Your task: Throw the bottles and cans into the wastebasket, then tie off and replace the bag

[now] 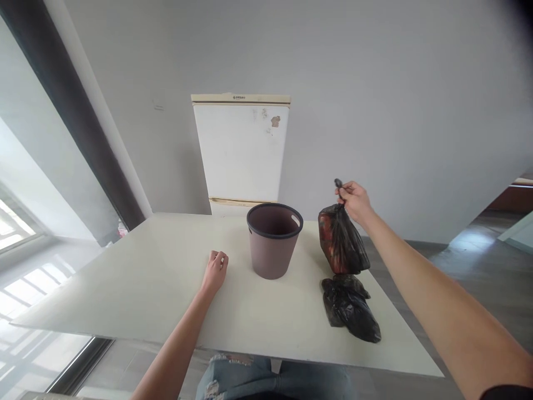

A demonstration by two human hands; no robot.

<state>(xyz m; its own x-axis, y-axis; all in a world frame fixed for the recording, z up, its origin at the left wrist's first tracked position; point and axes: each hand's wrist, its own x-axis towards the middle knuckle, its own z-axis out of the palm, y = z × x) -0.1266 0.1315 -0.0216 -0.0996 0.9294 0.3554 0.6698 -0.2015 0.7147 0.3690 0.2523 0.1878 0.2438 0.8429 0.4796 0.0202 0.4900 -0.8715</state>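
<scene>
A filled black plastic bag (342,239) hangs from my right hand (353,199), which pinches its gathered neck above the table's right side. Something reddish shows through the thin plastic. Just below it, another black plastic bag (352,308) lies crumpled on the table; what it contains is hidden. My left hand (216,269) rests on the tabletop with its fingers curled in, and nothing shows in them. Between my hands stands an upright mauve trash bin (272,255) with a dark rim and handle cutouts. Its bottom inside is out of sight.
The pale table (137,278) spans the view, its front edge close to my legs. Behind it stands a white refrigerator (241,150) against a grey wall (375,100). A bright window area lies at the left, and grey floor (470,278) shows at the right.
</scene>
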